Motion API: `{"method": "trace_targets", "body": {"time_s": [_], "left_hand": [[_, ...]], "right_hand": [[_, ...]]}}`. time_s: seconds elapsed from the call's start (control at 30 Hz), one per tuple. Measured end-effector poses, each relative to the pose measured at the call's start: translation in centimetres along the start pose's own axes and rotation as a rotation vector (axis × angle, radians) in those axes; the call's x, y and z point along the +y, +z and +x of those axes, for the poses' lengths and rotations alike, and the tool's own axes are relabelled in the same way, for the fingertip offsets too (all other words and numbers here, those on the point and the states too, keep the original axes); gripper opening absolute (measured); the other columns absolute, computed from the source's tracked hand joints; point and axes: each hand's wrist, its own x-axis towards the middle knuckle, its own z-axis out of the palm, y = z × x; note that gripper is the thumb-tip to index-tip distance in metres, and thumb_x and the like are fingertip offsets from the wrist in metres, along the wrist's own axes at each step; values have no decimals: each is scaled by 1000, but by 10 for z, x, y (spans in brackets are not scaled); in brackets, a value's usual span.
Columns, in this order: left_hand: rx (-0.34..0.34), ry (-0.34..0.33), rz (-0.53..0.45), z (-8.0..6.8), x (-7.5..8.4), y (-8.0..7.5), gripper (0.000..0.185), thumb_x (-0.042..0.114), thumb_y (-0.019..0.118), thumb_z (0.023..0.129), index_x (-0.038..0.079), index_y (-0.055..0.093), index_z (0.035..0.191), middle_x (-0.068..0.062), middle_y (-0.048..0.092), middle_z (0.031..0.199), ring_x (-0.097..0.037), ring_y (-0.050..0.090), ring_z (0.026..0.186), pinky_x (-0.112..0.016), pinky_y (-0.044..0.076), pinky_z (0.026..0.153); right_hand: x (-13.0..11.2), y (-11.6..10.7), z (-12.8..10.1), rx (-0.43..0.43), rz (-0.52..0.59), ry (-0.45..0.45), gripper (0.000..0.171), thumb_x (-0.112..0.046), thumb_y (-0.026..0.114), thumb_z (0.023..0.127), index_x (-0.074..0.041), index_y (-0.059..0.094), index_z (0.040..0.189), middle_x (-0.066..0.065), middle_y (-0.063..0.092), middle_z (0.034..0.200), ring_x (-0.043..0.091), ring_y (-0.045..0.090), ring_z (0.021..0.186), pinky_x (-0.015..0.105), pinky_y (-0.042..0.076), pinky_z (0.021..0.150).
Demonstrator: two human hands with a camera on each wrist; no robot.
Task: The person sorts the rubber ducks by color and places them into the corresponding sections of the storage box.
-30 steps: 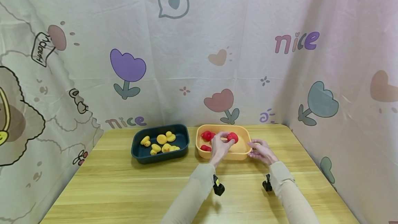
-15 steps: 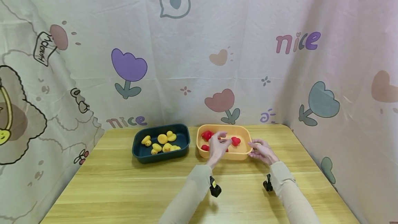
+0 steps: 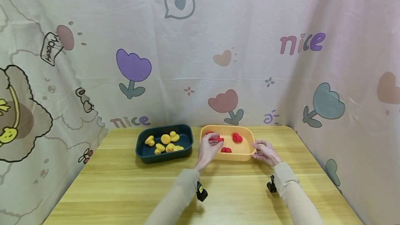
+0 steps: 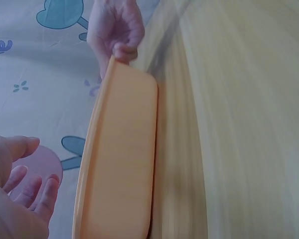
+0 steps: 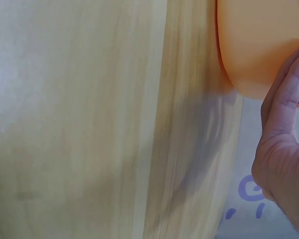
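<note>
In the head view my left hand (image 3: 207, 150) hovers over the left part of a yellow-orange tray (image 3: 239, 157). The left wrist view has its thumb and fingers apart, with nothing between them. Small red toys, seemingly rubber ducks, lie in the tray: one red toy (image 3: 237, 138) at the right, another red toy (image 3: 226, 150) by the front wall, others partly hidden behind the left fingers. My right hand (image 3: 266, 152) grips the tray's right end at the rim; the left wrist view shows its fingers (image 4: 123, 52) curled at that corner.
Left of the yellow-orange tray stands a dark blue tray (image 3: 147, 158) with several yellow rubber ducks (image 3: 165, 139) in it. Both trays are at the back of the wooden table (image 3: 125, 190), close to a printed curtain (image 3: 184, 61).
My left hand lets go of a red toy at the tray's right side and moves left across the tray. The right hand keeps its place at the tray's right end.
</note>
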Motion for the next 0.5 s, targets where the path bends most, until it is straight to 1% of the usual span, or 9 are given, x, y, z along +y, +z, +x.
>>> {"method": "trace_targets", "body": {"time_s": [0.1,0.23,0.3,0.37,0.43,0.5], "left_hand": [[-6,29,19,-2,-3,-13,36,14,79,88,-1,67,119,-23,69,120,-40,70,107,-48,59,98],[5,71,93,-5,-6,-33,38,18,79,87,1,68,119,-20,69,121,-42,69,109,-51,59,98],[17,95,143,-5,-7,-44,40,20,80,87,2,68,120,-20,69,121,-41,69,108,-50,59,97],[27,115,185,-5,-9,-54,42,22,81,86,2,68,120,-21,68,120,-40,69,107,-50,59,96],[41,125,228,-5,-10,-65,45,24,82,85,1,68,121,-20,68,119,-38,68,107,-50,59,96],[53,125,261,-6,-11,-76,48,24,83,84,2,68,124,-20,69,120,-37,67,108,-50,58,97]], "right_hand": [[-1,-1,2,24,0,19,36,-13,57,102,4,39,129,1,64,71,7,66,55,17,58,55],[-1,0,2,47,-32,11,35,-14,57,102,4,40,127,-1,61,67,7,64,53,17,57,52],[0,0,2,74,-74,-2,33,-15,59,101,3,43,124,-2,61,65,7,62,52,18,56,50],[0,0,2,98,-135,-33,34,-17,60,101,3,43,122,-2,61,63,6,60,51,18,55,49],[1,0,1,130,-208,-72,34,-18,61,101,3,44,120,-1,62,63,7,58,50,20,55,49],[1,1,-1,155,-277,-117,37,-19,62,101,6,44,121,1,62,67,8,58,51,23,57,49]]}}
